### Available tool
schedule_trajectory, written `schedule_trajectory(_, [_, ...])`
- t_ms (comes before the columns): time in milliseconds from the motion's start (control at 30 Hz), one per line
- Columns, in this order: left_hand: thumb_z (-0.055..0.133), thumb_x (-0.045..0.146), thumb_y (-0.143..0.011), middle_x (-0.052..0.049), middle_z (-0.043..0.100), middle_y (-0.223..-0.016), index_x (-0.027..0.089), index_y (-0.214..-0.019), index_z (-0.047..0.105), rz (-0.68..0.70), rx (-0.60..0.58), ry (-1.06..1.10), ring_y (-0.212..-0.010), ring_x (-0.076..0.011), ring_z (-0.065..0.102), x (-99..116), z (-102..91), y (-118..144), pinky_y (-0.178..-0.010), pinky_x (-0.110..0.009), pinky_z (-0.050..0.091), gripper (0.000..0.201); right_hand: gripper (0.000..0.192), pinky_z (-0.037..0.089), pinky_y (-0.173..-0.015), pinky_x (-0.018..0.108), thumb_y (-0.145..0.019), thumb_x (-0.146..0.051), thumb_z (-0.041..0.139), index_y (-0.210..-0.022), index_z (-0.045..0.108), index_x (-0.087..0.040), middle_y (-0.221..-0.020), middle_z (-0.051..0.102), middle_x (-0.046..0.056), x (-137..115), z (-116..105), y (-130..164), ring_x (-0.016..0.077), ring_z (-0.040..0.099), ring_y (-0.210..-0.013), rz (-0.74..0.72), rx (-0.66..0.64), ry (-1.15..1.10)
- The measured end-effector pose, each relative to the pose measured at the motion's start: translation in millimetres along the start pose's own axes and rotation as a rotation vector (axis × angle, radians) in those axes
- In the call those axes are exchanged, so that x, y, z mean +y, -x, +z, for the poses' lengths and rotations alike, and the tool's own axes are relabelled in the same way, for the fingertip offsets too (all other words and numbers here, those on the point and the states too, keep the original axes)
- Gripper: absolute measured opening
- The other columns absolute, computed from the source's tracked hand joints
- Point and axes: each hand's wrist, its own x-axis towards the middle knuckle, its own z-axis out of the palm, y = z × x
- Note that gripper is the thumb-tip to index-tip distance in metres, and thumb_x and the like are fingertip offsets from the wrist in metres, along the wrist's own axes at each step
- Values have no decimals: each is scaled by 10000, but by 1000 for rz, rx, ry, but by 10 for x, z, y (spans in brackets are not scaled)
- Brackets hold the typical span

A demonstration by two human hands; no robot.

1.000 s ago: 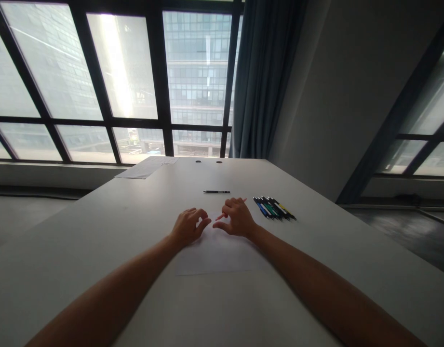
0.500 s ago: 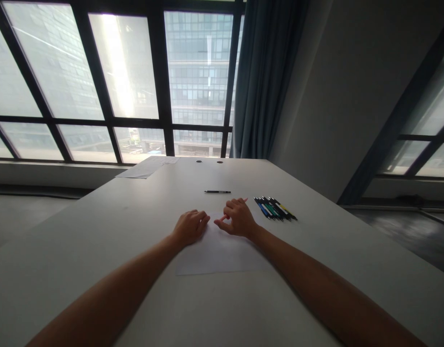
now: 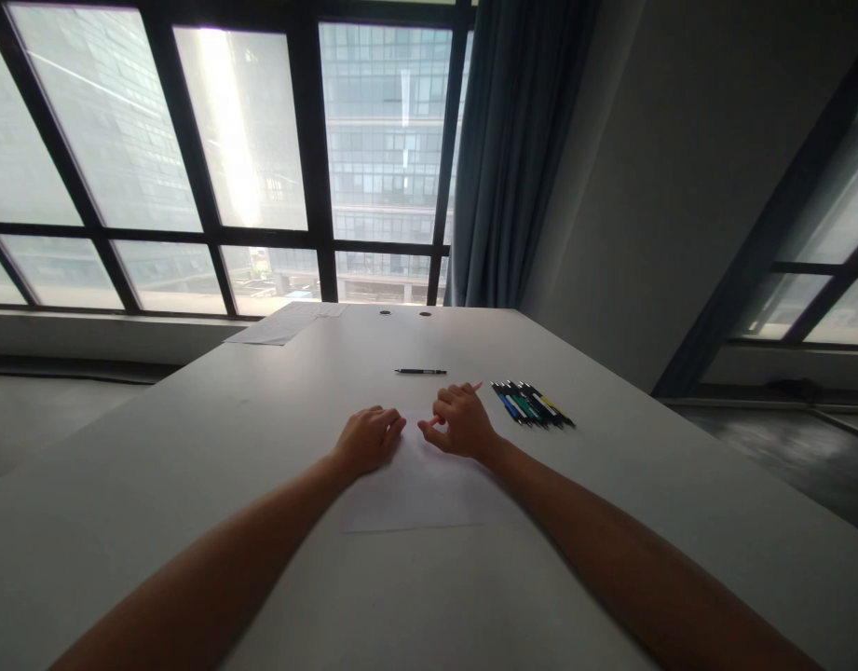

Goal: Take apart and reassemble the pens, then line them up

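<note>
A white sheet of paper (image 3: 415, 503) lies on the table beneath both of my hands. My left hand (image 3: 369, 438) rests on its left part, fingers loosely bent and lying on the sheet, holding nothing. Over the upper right of the paper, my right hand (image 3: 460, 421) is closed in a pinch around a slim pink pen (image 3: 478, 386). Only the pen's far end and a short bit near the thumb show; the fingers cover the rest. A small gap separates the two hands.
Several dark pens (image 3: 533, 405) with blue, green and yellow parts lie in a row to the right of my right hand. A single black pen (image 3: 420, 372) lies beyond the hands. More papers (image 3: 271, 326) lie at the table's far left edge.
My right thumb and fingertips have shifted slightly right, and the pink pen's far end has moved a little right with them. My left hand has stayed in place.
</note>
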Motion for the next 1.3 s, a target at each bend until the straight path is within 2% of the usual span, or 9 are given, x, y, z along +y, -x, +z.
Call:
schedule_trajectory(233, [380,328,-952,-28,591,-673,188,-771,607,11,3,-12,-648,-148,548,-7,17,-1,-621,-253,389,322,464,247,-701,326,-861,-532,519,-587,529,-157,-681,502,37,10,2,9,155,401,-677,-7,5,-52])
schedule_trajectory(500, [383,322,-951,-26,589,-663,190,-760,602,8,4,-9,-648,-146,547,-6,21,-3,-622,-250,389,319,443,271,-692,319,-906,-474,466,-593,514,-164,-671,486,31,45,1,8,156,422,-671,-40,33,-92])
schedule_trajectory(633, [384,321,-950,-31,598,-680,190,-775,611,4,-2,-16,-650,-150,552,-11,28,-4,-625,-255,402,315,463,307,-651,289,-849,-580,543,-652,532,-161,-755,520,50,123,3,-3,148,447,-662,3,76,-175])
schedule_trajectory(767, [387,313,-948,-39,618,-694,185,-785,623,2,-18,-15,-677,-159,564,-17,41,-10,-649,-268,423,314,510,350,-630,286,-941,-502,415,-549,474,-182,-657,520,43,253,-59,-37,137,451,-590,162,140,-227])
schedule_trajectory(900, [438,288,-921,-46,669,-784,187,-808,647,20,-46,13,-756,-164,579,-20,58,-15,-679,-269,445,258,595,437,-705,304,-963,-562,250,-653,589,-183,-721,635,81,337,-155,-79,186,587,-724,395,183,-409])
schedule_trajectory(1033, [463,279,-899,-47,693,-883,195,-825,680,2,-55,21,-822,-177,584,-18,65,-14,-711,-281,470,244,719,498,-563,277,-841,-772,296,-760,641,-147,-645,681,109,339,-123,-103,186,628,-598,768,-20,-905])
schedule_trajectory(1167, [468,272,-887,-41,697,-921,217,-834,705,8,-64,24,-868,-184,582,-28,66,-12,-752,-291,486,249,794,477,-422,240,-751,-851,322,-781,639,-123,-582,666,109,345,-17,-85,155,596,-470,861,-177,-1169])
schedule_trajectory(1233, [470,270,-882,-43,697,-925,221,-834,710,12,-69,30,-875,-186,580,-33,64,-14,-765,-297,492,250,812,467,-394,235,-753,-857,294,-767,637,-120,-538,639,94,366,24,-55,150,584,-433,897,-197,-1229])
schedule_trajectory(1300, [468,268,-882,-45,695,-932,223,-842,712,14,-73,35,-878,-188,579,-33,60,-17,-770,-304,496,251,730,496,-431,239,-747,-821,421,-798,639,-127,-637,676,104,393,58,-13,158,623,-501,885,-171,-1281])
